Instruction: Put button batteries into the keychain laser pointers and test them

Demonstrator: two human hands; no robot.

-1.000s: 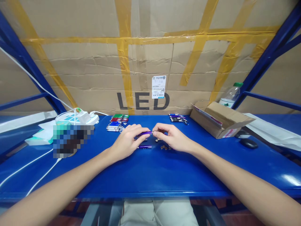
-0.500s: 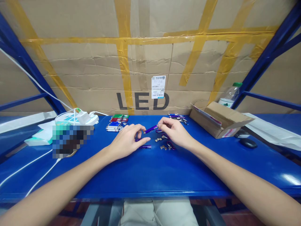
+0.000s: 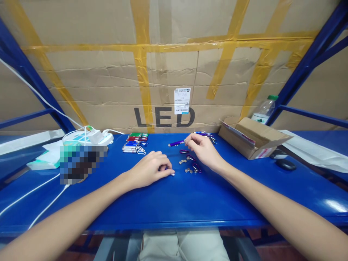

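Note:
My right hand [image 3: 199, 146] pinches a slim purple penlight [image 3: 177, 143] near its right end and holds it above the table, its other end pointing left. Lower and to the left, my left hand [image 3: 152, 168] rests on the tabletop with curled fingers. A small shiny bit shows at its thumb tip; whatever lies within the fingers is hidden. Between the hands are several button cells [image 3: 188, 170] in two small groups. Beside them lie purple carabiner clips [image 3: 197, 167], close under my right hand.
Rows of green, red, blue and white penlights [image 3: 133, 143] lie behind my left hand. More penlights [image 3: 208, 135] are at the back right, near an open cardboard box [image 3: 255, 139]. A black mouse [image 3: 285, 164], bottle [image 3: 263, 110] and power strip [image 3: 78, 137] stand around the blue table [image 3: 174, 206].
My right hand has drawn the penlight away from the left fingers, slightly up and right. My left hand has dropped to the table and curled over the spot where purple tubes lay.

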